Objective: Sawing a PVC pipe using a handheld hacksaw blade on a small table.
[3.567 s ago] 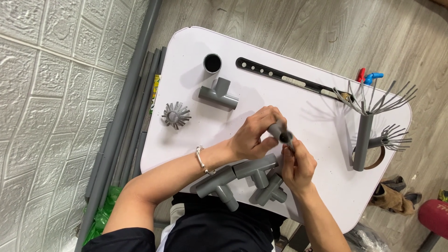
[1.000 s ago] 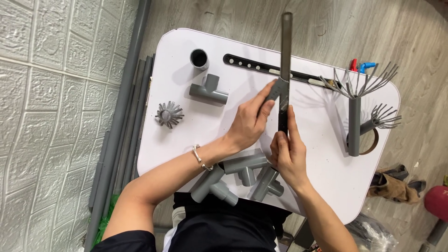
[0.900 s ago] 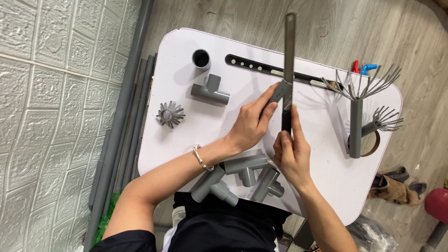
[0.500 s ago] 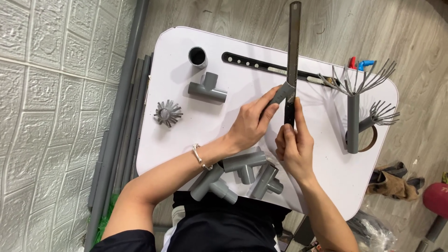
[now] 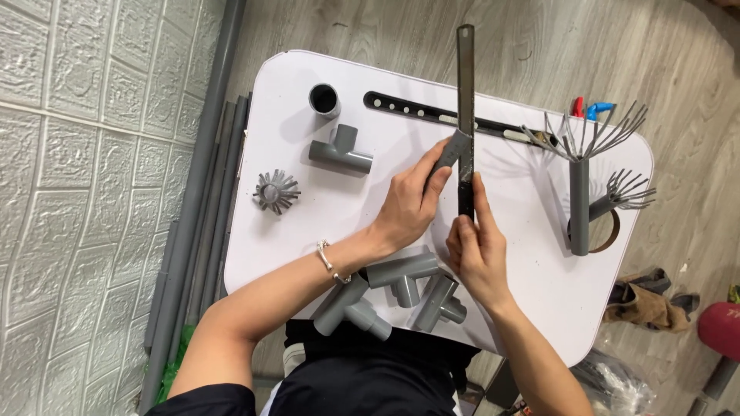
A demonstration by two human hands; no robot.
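Observation:
Over the white table, my right hand grips the lower end of a long thin grey pipe that points away from me. My left hand holds a small grey fitting against the pipe's left side, about halfway along it. A bracelet is on my left wrist. Three grey tee fittings lie together at the table's near edge, just under my hands.
Farther back lie another grey tee fitting, a short pipe socket, a black perforated bar and a grey star-shaped piece. A pipe stand with fanned prongs rises at the right. Long grey pipes lean at the wall on the left.
Earlier my hands held a short piece near the table. The long pipe has come into my right hand and pushed farther away from me, with the fitting held at its side.

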